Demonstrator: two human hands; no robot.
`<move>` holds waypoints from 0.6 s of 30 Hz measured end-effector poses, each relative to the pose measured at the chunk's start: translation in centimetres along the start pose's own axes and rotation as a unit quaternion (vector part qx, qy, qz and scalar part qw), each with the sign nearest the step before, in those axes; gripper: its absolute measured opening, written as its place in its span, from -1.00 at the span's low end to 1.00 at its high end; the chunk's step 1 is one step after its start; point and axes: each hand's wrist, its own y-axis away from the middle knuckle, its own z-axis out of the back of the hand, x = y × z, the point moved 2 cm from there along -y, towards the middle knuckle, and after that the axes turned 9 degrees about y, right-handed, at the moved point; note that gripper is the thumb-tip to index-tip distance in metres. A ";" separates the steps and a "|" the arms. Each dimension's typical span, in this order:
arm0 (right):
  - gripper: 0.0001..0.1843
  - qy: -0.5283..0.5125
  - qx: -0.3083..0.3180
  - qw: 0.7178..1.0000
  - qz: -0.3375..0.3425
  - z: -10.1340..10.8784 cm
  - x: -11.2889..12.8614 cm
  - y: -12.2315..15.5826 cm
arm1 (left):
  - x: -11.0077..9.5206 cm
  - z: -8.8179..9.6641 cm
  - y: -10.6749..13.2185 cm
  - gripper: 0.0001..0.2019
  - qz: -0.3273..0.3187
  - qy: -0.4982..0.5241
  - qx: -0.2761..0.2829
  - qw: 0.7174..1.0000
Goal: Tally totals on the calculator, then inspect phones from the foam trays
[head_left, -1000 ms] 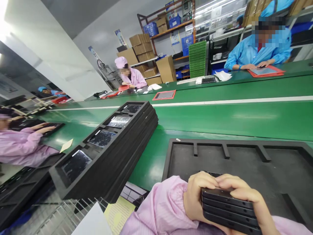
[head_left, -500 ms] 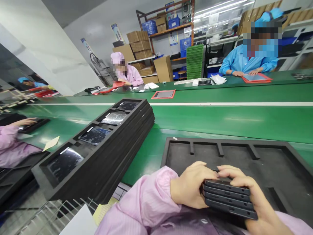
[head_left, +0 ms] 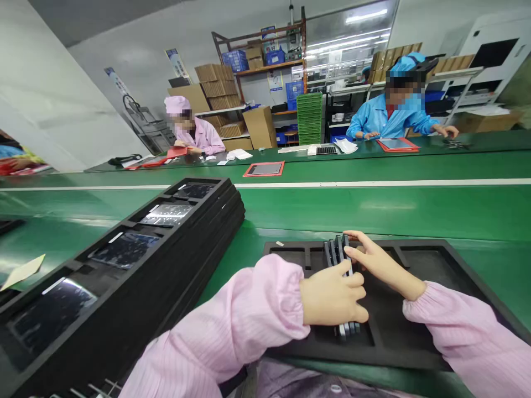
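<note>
Head view: left hand (head_left: 334, 296), right hand (head_left: 373, 261) curled around slabs (head_left: 337, 251) over tray (head_left: 398, 337) (room toward right rim (head_left: 460, 267)).

Holds both forearms (head_left: 244, 309) forward in pink striped cloth sleeves (head_left: 452, 320), gathered at the wrists (head_left: 415, 288). Curls the bare left hand (head_left: 332, 296) with fingers (head_left: 354, 293) bent, back uppermost. Angles the bare right hand (head_left: 380, 262) leftward, farther out, thumb (head_left: 355, 255) below forefinger (head_left: 357, 236).
</note>
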 end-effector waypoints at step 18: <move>-0.39 -0.121 0.143 0.977 -0.101 -1.4 -2.0 -0.9 | 5.8 -5.4 3.8 -0.48 0.452 0.654 -0.304 0.525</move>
